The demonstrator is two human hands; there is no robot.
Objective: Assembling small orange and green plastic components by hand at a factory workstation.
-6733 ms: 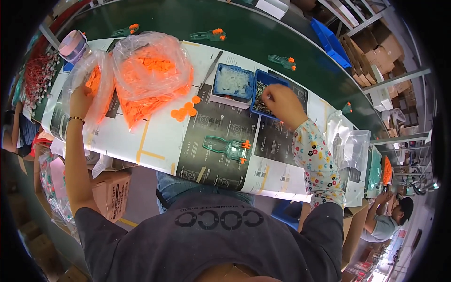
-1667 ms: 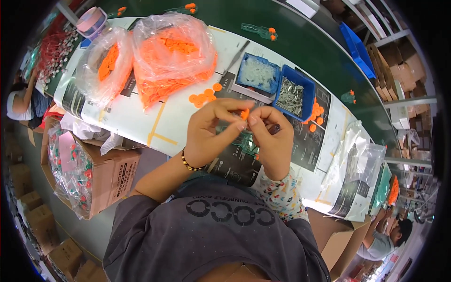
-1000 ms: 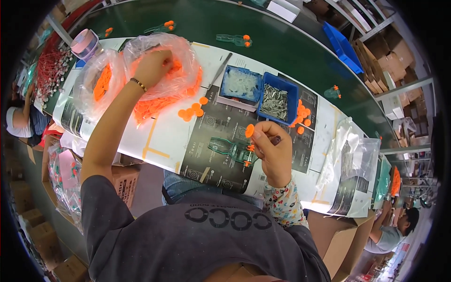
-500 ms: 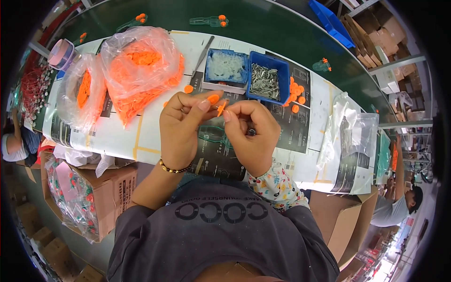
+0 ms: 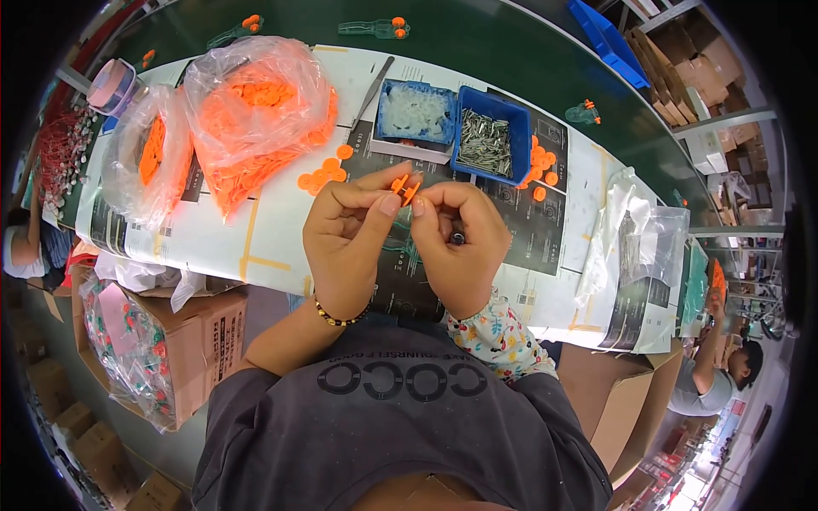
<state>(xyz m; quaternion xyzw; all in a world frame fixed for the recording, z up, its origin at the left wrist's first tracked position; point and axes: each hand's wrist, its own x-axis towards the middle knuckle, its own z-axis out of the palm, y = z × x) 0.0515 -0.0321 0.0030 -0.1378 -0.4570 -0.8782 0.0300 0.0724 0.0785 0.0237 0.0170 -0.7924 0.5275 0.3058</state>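
My left hand [image 5: 349, 234] and my right hand [image 5: 460, 243] meet over the table's middle, fingertips together on a small orange plastic part [image 5: 406, 186]. A small dark metal piece [image 5: 457, 238] shows inside my right palm. Beneath the hands lies a clear greenish plastic piece [image 5: 400, 247], mostly hidden. Behind them stand a blue bin of metal pins [image 5: 489, 140] and a blue bin of clear white parts [image 5: 415, 112]. Loose orange discs [image 5: 322, 175] lie to the left and more orange discs [image 5: 539, 166] to the right of the pin bin.
Two clear bags of orange parts [image 5: 256, 119] [image 5: 145, 157] sit at the left. A green conveyor belt [image 5: 477, 51] carries assembled pieces [image 5: 375, 27]. An open cardboard box [image 5: 162, 332] stands lower left, empty plastic bags [image 5: 639, 247] lie right. Another person [image 5: 716, 366] works at the far right.
Within the last second my left hand came back from the orange bag to join my right hand; both now pinch the orange part together, slightly lower in view.
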